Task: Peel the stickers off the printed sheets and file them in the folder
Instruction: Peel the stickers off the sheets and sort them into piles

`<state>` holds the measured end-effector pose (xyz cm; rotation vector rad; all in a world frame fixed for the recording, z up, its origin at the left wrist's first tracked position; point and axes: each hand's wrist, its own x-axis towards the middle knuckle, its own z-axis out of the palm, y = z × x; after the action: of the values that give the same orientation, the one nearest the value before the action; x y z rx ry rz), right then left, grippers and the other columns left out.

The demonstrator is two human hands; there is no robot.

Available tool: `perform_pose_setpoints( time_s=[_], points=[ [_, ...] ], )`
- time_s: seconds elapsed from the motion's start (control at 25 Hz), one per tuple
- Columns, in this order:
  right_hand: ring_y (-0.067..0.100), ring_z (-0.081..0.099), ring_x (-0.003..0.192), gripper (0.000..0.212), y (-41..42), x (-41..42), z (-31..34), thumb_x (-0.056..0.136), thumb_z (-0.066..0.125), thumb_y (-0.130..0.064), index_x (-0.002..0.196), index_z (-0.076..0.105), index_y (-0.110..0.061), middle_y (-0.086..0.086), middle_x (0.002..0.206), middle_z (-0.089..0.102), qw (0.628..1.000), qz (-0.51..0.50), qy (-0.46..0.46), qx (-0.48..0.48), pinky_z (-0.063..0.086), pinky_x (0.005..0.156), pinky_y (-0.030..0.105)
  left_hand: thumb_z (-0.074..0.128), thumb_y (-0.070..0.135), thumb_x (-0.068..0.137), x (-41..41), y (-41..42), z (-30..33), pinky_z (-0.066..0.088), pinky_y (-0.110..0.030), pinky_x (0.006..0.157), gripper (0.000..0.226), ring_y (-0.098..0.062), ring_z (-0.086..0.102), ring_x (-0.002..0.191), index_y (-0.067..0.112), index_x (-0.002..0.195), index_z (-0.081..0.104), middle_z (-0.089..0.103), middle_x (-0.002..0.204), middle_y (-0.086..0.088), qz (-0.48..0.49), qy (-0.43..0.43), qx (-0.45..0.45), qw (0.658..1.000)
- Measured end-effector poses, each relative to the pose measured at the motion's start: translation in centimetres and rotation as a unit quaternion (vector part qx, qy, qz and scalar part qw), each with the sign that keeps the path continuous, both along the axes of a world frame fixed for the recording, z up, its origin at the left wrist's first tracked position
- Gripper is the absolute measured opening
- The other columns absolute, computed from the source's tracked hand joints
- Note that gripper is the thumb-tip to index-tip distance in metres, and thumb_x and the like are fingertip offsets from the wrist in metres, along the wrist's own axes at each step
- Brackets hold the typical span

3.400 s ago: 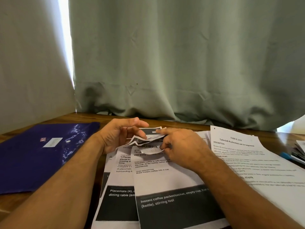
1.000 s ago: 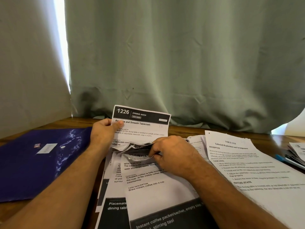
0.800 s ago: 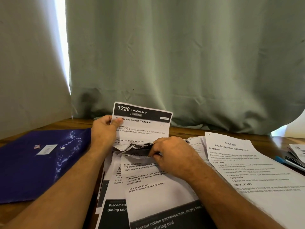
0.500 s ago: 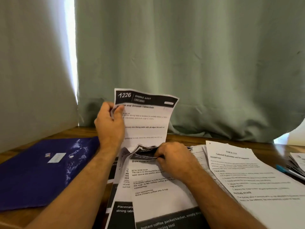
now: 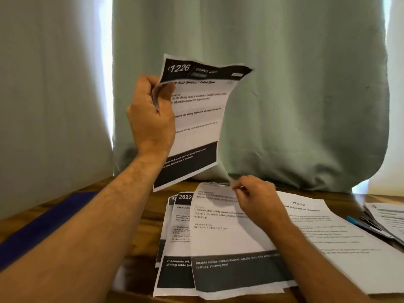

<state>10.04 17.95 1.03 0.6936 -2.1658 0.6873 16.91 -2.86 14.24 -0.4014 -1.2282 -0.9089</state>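
Note:
My left hand (image 5: 150, 114) grips the left edge of a printed sheet headed "1226" (image 5: 196, 119) and holds it upright in the air above the table. My right hand (image 5: 255, 200) rests on the top edge of the sheet on top of the pile (image 5: 220, 232), with its fingers curled and pinching there; what they pinch is too blurred to tell. Two more printed sheets, one headed "2692" (image 5: 181, 226), fan out under it. The dark blue folder (image 5: 43, 224) lies closed on the table at the left, partly hidden by my left forearm.
A text page (image 5: 328, 237) lies right of the pile. A stack of papers (image 5: 387, 219) and a blue pen (image 5: 356, 221) sit at the far right. Green curtains (image 5: 284, 95) hang close behind the wooden table (image 5: 140, 202).
My left hand has lifted the "1226" sheet from under the pile fully clear into the air. My right hand stays at the top edge of the pile. The torn scraps are out of sight.

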Motion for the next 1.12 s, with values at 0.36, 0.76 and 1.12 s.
perform_pose_setpoints(
  time_s=[0.36,0.76,1.12],
  points=[
    [0.004,0.057,0.082,0.015,4.0,4.5,9.7,0.092,0.062,-0.008,0.103,0.073,-0.007,0.006,0.095,0.072,0.941,-0.004,0.306,-0.147,0.049,0.078,0.013,0.053,0.023,0.103,0.5,3.3,1.6,0.059,-0.021,0.066,0.009,-0.004,0.072,0.083,0.027,0.095,0.050,0.069,0.093,0.008,-0.122,-0.083,-0.001,0.989],
    [0.020,0.063,0.082,0.021,3.6,-0.2,9.9,0.095,0.057,-0.018,0.107,0.074,-0.016,0.005,0.099,0.074,0.989,-0.101,0.108,0.010,0.051,0.085,0.033,0.051,0.014,0.102,-9.0,6.0,-7.4,0.060,-0.055,0.079,0.017,-0.033,0.075,0.087,0.005,0.114,0.061,0.077,0.097,-0.013,-0.396,-0.441,0.207,0.778],
    [0.013,0.062,0.084,0.018,3.6,-6.3,1.4,0.097,0.060,-0.025,0.107,0.074,-0.020,-0.001,0.099,0.074,0.994,-0.106,-0.034,0.010,0.052,0.085,0.027,0.049,0.025,0.100,-15.5,7.3,-15.9,0.058,-0.058,0.085,0.027,-0.036,0.075,0.087,0.009,0.103,0.071,0.078,0.090,-0.014,-0.395,-0.525,0.255,0.710]
  ],
)
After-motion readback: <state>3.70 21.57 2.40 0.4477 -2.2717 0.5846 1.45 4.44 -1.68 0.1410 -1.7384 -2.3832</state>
